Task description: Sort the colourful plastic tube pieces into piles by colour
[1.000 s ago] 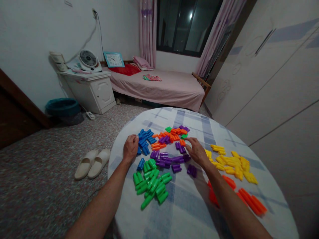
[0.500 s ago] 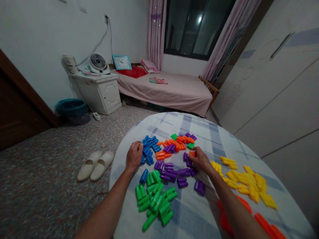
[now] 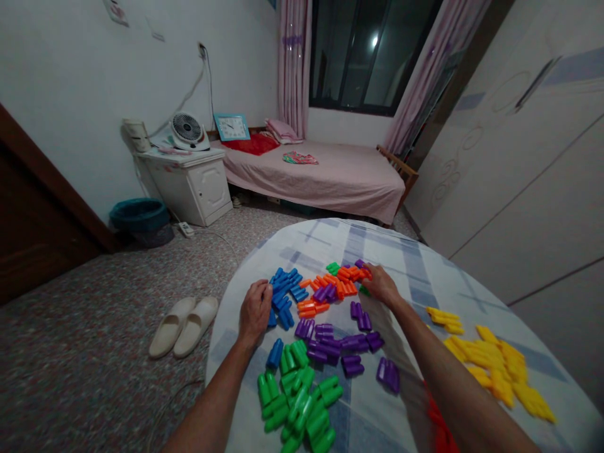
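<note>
My left hand (image 3: 255,311) rests on the table with its fingers loosely bent, against the edge of a pile of blue plastic building pieces (image 3: 283,286). Farther off, my right hand (image 3: 381,284) has its fingertips closed at an orange building piece (image 3: 364,274), at the right end of the orange group (image 3: 346,288). A purple piece (image 3: 360,263) lies just beyond those fingers, and a bit of green shows under the hand. Nearer me are scattered purple pieces (image 3: 325,349) and a heap of green ones (image 3: 302,402).
Yellow pieces (image 3: 495,358) lie on the right of the round table, covered by a checked cloth (image 3: 377,242). Red pieces (image 3: 438,421) are partly hidden under my right forearm. Beyond stand a bed (image 3: 325,176), a white cabinet (image 3: 212,189) and a wardrobe (image 3: 528,189). Slippers (image 3: 184,327) lie on the floor.
My right hand has moved away from me, from beside the purple pieces to the orange group, and the orange piece at its fingertips has gone with it. My left hand stays by the blue pile.
</note>
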The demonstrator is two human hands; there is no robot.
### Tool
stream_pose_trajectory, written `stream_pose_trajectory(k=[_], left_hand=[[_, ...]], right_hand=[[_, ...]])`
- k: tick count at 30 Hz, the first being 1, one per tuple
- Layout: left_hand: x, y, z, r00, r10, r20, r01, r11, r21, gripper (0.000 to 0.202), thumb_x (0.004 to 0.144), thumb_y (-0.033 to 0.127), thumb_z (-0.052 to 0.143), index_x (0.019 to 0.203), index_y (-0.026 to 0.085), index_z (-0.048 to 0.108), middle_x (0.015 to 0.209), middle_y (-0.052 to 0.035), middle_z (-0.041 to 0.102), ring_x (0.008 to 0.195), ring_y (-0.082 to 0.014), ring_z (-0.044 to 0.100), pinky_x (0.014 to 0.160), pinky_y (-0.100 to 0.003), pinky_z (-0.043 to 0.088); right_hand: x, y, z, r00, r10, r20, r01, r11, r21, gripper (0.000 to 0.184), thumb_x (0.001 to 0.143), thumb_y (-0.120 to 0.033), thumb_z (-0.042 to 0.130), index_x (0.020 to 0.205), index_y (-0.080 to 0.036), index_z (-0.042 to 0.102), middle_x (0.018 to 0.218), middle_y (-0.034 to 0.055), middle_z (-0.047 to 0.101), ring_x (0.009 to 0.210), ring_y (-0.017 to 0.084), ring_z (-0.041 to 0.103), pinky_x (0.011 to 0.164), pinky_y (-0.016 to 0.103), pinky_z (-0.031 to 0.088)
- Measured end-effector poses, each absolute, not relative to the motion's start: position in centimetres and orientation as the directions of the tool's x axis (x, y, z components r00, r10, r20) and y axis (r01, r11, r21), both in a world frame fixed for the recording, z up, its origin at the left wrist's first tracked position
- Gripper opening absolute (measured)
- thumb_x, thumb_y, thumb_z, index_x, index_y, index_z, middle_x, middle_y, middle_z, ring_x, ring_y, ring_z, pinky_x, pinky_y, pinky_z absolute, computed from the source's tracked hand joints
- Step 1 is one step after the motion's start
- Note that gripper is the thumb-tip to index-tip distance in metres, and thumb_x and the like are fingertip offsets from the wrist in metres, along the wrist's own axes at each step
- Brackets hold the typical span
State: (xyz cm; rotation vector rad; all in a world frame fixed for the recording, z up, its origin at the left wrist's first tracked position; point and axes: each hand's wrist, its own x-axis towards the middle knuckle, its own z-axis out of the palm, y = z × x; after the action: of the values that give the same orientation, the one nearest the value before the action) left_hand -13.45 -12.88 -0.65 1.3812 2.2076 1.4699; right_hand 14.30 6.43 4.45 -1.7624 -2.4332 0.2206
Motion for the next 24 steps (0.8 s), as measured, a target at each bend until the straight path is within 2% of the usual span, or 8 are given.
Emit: stream_pose_trajectory(k=[3, 7, 12, 14, 16, 20, 22, 24], left_hand=[[-13.4, -12.9, -0.5, -0.566, 0.754, 0.332, 0.599, 0.100, 0.795, 0.041, 0.091, 0.042, 0.034, 0.098, 0.016, 0.064, 0.111, -0.0096, 0.061, 0.105, -0.0208, 0.057, 0.097, -0.035, 0.043], [-13.4, -12.8, -0.5, -0.570, 0.756, 0.322, 0.595, 0.109, 0.796, 0.041, 0.091, 0.042, 0.033, 0.096, 0.016, 0.065, 0.112, -0.0096, 0.061, 0.105, -0.0209, 0.057, 0.098, -0.036, 0.043], [-13.4, -12.8, -0.4, -0.568, 0.765, 0.305, 0.592, 0.122, 0.796, 0.041, 0.092, 0.041, 0.033, 0.097, 0.016, 0.065, 0.113, -0.0098, 0.060, 0.107, -0.0216, 0.056, 0.098, -0.037, 0.042], [-13.3, -12.8, -0.3, -0.569, 0.765, 0.302, 0.591, 0.124, 0.797, 0.041, 0.091, 0.041, 0.033, 0.097, 0.016, 0.065, 0.114, -0.0100, 0.060, 0.107, -0.0220, 0.056, 0.098, -0.038, 0.042], [-13.3, -12.8, -0.2, -0.572, 0.763, 0.301, 0.586, 0.124, 0.801, 0.041, 0.091, 0.041, 0.033, 0.097, 0.016, 0.065, 0.113, -0.0102, 0.061, 0.106, -0.0220, 0.056, 0.098, -0.038, 0.042], [-13.3, -12.8, -0.1, -0.577, 0.758, 0.303, 0.580, 0.119, 0.806, 0.040, 0.091, 0.041, 0.034, 0.097, 0.016, 0.065, 0.112, -0.0097, 0.061, 0.106, -0.0215, 0.057, 0.097, -0.037, 0.043], [-13.4, -12.9, -0.2, -0.574, 0.757, 0.311, 0.582, 0.111, 0.806, 0.040, 0.091, 0.041, 0.034, 0.097, 0.017, 0.065, 0.113, -0.0095, 0.061, 0.106, -0.0211, 0.057, 0.098, -0.036, 0.043], [-13.4, -12.9, -0.3, -0.570, 0.758, 0.318, 0.585, 0.103, 0.805, 0.040, 0.091, 0.042, 0.033, 0.098, 0.017, 0.065, 0.113, -0.0096, 0.061, 0.107, -0.0211, 0.057, 0.098, -0.036, 0.042]], right_hand=[[13.5, 6.7, 4.2, -0.318, 0.948, -0.013, 0.936, 0.311, -0.167, 0.046, 0.080, -0.022, 0.048, 0.126, -0.021, 0.053, 0.122, 0.0108, 0.055, 0.101, 0.020, 0.059, 0.083, 0.028, 0.044], [13.2, 6.3, 4.3, -0.290, 0.956, -0.035, 0.952, 0.285, -0.113, 0.047, 0.079, -0.025, 0.048, 0.126, -0.022, 0.053, 0.122, 0.0141, 0.051, 0.094, 0.024, 0.062, 0.075, 0.032, 0.045], [13.2, 5.8, 3.8, -0.248, 0.969, 0.004, 0.964, 0.247, -0.093, 0.044, 0.081, -0.027, 0.045, 0.123, -0.021, 0.053, 0.118, 0.0123, 0.054, 0.093, 0.024, 0.062, 0.073, 0.033, 0.046], [13.5, 5.9, 3.2, -0.230, 0.971, 0.072, 0.957, 0.239, -0.165, 0.043, 0.081, -0.029, 0.045, 0.122, -0.019, 0.052, 0.117, 0.0118, 0.056, 0.095, 0.024, 0.060, 0.076, 0.033, 0.046], [14.0, 6.0, 2.8, -0.162, 0.975, 0.153, 0.933, 0.202, -0.299, 0.045, 0.080, -0.031, 0.045, 0.122, -0.016, 0.052, 0.113, 0.0117, 0.059, 0.095, 0.022, 0.060, 0.078, 0.032, 0.046], [16.6, 5.0, 3.6, -0.020, 0.980, 0.200, 0.790, 0.138, -0.597, 0.052, 0.079, -0.042, 0.046, 0.123, -0.015, 0.052, 0.105, 0.0105, 0.063, 0.079, 0.018, 0.062, 0.072, 0.031, 0.048], [18.5, 3.3, 4.6, -0.055, 0.979, 0.194, 0.731, 0.172, -0.661, 0.055, 0.079, -0.049, 0.045, 0.122, -0.017, 0.053, 0.101, 0.0089, 0.065, 0.070, 0.017, 0.062, 0.066, 0.031, 0.048], [21.0, 0.7, 5.4, -0.143, 0.973, 0.181, 0.739, 0.227, -0.634, 0.053, 0.080, -0.053, 0.043, 0.120, -0.020, 0.055, 0.096, 0.0072, 0.066, 0.067, 0.018, 0.062, 0.066, 0.032, 0.049]])
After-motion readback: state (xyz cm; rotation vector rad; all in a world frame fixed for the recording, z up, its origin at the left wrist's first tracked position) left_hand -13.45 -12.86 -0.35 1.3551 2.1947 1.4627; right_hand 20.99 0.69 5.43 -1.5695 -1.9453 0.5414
